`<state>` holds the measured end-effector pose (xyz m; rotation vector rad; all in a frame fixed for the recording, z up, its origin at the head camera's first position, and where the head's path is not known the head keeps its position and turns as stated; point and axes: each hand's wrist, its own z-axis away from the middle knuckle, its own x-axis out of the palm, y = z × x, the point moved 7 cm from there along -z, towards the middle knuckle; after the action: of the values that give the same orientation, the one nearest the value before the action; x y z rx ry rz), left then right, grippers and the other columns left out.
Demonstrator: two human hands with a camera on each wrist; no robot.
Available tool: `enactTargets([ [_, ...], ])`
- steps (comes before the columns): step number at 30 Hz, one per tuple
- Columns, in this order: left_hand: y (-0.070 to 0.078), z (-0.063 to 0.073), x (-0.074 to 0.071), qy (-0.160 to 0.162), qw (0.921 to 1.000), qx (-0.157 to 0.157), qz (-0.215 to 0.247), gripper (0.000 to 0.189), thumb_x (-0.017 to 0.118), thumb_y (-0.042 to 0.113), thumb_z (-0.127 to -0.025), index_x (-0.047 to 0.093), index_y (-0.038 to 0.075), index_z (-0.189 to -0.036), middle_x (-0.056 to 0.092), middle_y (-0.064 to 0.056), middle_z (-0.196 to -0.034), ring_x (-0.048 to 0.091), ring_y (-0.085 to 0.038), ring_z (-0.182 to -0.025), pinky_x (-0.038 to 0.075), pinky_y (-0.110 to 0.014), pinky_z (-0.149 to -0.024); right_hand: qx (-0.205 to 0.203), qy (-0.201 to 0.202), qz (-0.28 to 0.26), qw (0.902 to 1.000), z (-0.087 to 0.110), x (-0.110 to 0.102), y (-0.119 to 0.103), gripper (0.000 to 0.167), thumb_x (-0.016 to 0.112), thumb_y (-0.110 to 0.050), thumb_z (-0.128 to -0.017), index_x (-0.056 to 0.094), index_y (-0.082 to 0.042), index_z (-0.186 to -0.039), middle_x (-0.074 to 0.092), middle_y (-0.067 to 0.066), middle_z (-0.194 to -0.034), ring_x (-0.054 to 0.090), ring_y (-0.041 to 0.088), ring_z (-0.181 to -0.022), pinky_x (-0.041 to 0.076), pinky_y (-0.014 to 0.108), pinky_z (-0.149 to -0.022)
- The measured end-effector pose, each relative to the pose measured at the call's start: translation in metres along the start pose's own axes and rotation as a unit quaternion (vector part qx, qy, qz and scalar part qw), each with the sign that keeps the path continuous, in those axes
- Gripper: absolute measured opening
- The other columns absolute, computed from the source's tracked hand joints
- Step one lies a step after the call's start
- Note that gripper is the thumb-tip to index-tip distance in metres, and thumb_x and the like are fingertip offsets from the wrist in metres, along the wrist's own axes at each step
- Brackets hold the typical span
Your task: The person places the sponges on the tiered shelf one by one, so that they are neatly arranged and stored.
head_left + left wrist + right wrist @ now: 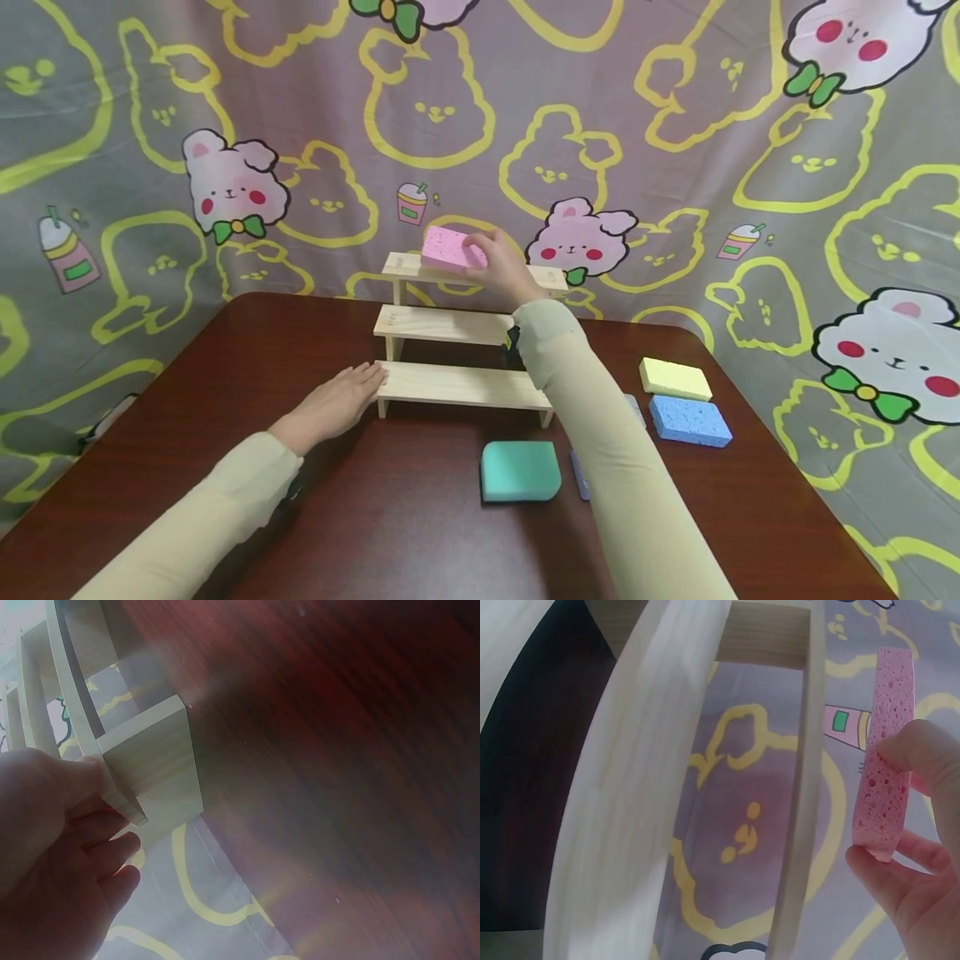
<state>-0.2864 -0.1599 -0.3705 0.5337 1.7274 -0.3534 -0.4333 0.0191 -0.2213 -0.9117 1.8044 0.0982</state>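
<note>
My right hand [501, 260] pinches a pink sponge [444, 248] over the top tier of a three-step wooden shelf [450, 327]. In the right wrist view the pink sponge [889, 742] stands on edge between thumb and fingers, apart from the top board [799, 795]. At the shelf's lower left, my left hand [345, 402] holds the end of the bottom board [461, 385]. The left wrist view has the thumb and curled fingers [120, 855] at that board's end, beside the side leg [161, 761].
A teal sponge [521, 472] lies in front of the shelf. A yellow sponge [675, 379] and a blue sponge [690, 420] lie to the right. My right sleeve [607, 433] partly covers a purple item [580, 477] and a greyish one [634, 408]. A patterned curtain [315, 125] hangs behind the table.
</note>
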Motion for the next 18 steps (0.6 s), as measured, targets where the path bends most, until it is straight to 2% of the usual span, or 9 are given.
enactTargets([
  [4,0.001,-0.001,-0.001,0.001,1.0000,0.000,0.001,0.036,0.051,0.005,-0.092,0.049,-0.011,-0.125,0.046,-0.029,-0.129,0.041,-0.041,-0.120,0.033,-0.050,-0.101,0.004,-0.004,0.001,1.0000,-0.002,0.006,0.001,0.043,0.073,-0.016,-0.077,0.058,-0.008,-0.117,0.046,0.018,-0.118,0.046,0.028,-0.106,0.039,0.036,-0.093],
  [10,0.002,-0.001,-0.001,-0.001,1.0000,-0.002,0.001,0.036,0.051,0.005,-0.093,0.049,-0.011,-0.125,0.045,-0.028,-0.129,0.041,-0.041,-0.121,0.033,-0.050,-0.101,0.030,-0.013,-0.001,0.9994,-0.003,0.014,0.003,0.042,0.072,-0.017,-0.079,0.057,-0.012,-0.118,0.044,0.014,-0.122,0.044,0.027,-0.110,0.037,0.037,-0.097],
  [18,0.003,-0.001,-0.002,-0.004,1.0000,-0.003,-0.001,0.036,0.050,0.005,-0.093,0.049,-0.011,-0.125,0.046,-0.028,-0.129,0.041,-0.041,-0.121,0.033,-0.049,-0.101,0.036,-0.033,0.008,0.9988,-0.007,0.023,0.003,0.043,0.070,-0.020,-0.081,0.056,-0.013,-0.121,0.045,0.013,-0.125,0.042,0.027,-0.114,0.036,0.037,-0.099],
])
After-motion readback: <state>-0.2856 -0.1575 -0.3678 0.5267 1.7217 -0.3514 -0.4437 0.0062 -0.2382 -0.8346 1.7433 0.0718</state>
